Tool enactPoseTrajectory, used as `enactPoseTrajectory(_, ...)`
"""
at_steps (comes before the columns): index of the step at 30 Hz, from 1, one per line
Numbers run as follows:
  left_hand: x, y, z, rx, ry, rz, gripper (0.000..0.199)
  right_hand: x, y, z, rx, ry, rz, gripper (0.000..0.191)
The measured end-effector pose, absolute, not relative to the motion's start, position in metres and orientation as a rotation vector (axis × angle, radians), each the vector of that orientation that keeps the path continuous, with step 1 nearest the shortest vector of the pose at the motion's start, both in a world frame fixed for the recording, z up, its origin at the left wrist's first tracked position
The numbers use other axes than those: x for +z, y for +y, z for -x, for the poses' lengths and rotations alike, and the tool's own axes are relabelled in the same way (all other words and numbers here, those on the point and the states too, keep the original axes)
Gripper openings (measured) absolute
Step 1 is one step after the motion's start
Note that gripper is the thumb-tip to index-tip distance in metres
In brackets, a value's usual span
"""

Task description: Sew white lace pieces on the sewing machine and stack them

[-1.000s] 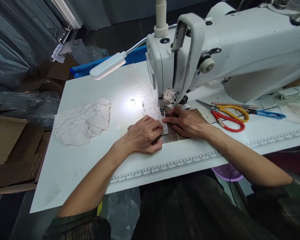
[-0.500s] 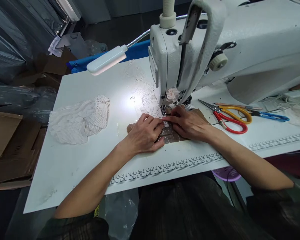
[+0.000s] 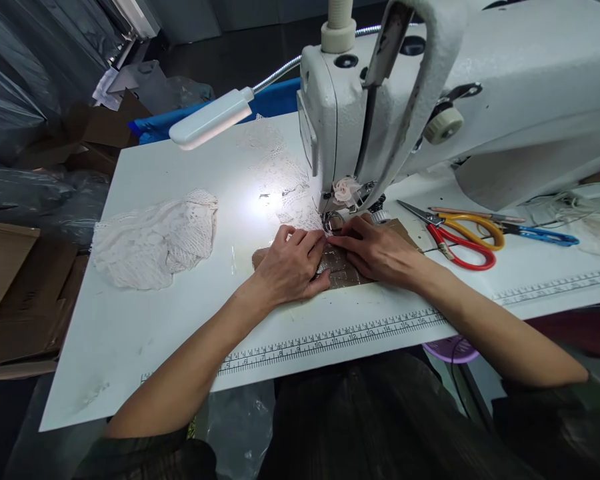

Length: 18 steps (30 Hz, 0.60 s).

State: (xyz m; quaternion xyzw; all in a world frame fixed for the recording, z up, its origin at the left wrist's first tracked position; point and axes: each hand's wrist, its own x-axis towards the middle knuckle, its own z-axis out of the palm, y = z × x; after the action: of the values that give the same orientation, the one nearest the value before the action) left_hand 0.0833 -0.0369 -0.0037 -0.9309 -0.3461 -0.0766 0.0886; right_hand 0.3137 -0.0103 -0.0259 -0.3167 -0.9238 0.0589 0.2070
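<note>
A white sewing machine (image 3: 325, 127) stands over the table, a small pink fabric flower (image 3: 346, 191) on its needle end. White lace (image 3: 293, 180) runs back from the presser foot. Just in front of the foot, my left hand (image 3: 296, 263) lies with bent fingers at the lace's near end, over a brown taped plate (image 3: 347, 270). My right hand (image 3: 377, 250) is on the plate's right part, its fingers pressed together at the lace, the fingertips almost meeting my left hand's. The bit of lace under the fingertips is mostly hidden.
A crumpled lace bundle (image 3: 157, 240) lies at the left. Red-and-yellow-handled scissors (image 3: 467, 240) and a blue-handled tool (image 3: 543, 234) lie at the right. A lamp (image 3: 213, 120) hangs over the table's back. A printed ruler (image 3: 325, 341) follows the front edge; cardboard boxes (image 3: 10, 267) are at far left.
The lace behind the foot has shifted a little back and left. My hands stay nearly in place, and more of the plate shows between them. The view has moved slightly.
</note>
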Motion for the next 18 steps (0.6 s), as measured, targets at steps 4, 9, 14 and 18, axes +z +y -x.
enactPoseTrajectory(4, -0.002, -0.036, -0.085, -0.187, -1.095, 2.774, 0.051, -0.025, -0.013, -0.309, 0.109, -2.598, 0.932, 0.040)
enactPoseTrajectory(9, -0.001, -0.033, -0.087, -0.179, -1.161, 2.786, 0.053, -0.020, -0.017, -0.307, 0.080, -2.647, 0.999, 0.040)
enactPoseTrajectory(14, 0.000, -0.031, -0.088, -0.149, -1.224, 2.787, 0.056, -0.015, -0.019, -0.303, 0.119, -2.664, 1.068, 0.041)
enactPoseTrajectory(18, 0.000, -0.031, -0.090, -0.141, -1.292, 2.780, 0.059, -0.014, -0.017, -0.308, 0.241, -2.621, 1.074, 0.044)
